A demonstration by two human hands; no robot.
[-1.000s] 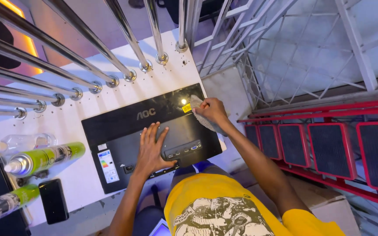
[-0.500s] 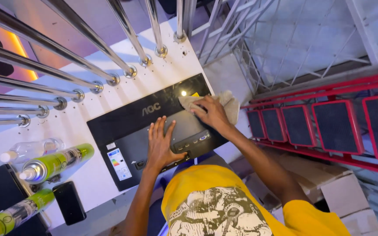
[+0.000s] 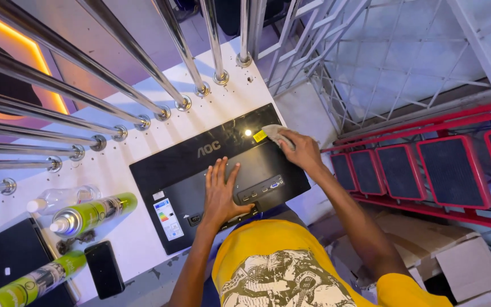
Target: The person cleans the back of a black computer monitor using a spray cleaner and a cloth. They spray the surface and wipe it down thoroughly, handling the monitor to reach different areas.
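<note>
Head view: a black monitor [image 3: 223, 176] lies back-up near the bench's [image 3: 137, 244] right edge. The left hand [image 3: 221, 190] presses flat, fingers spread, steadying it. The right hand [image 3: 299, 149] grips a grey cloth [image 3: 275, 133] at the monitor's far corner.

Under my two hands — left hand [image 3: 220, 190] and right hand [image 3: 301, 150] — lies one black monitor [image 3: 200, 170], with one cloth [image 3: 274, 133] beneath my right. Left of my left hand — two green spray cans [image 3: 95, 213], one clear bottle [image 3: 58, 199], one phone [image 3: 104, 269].
</note>
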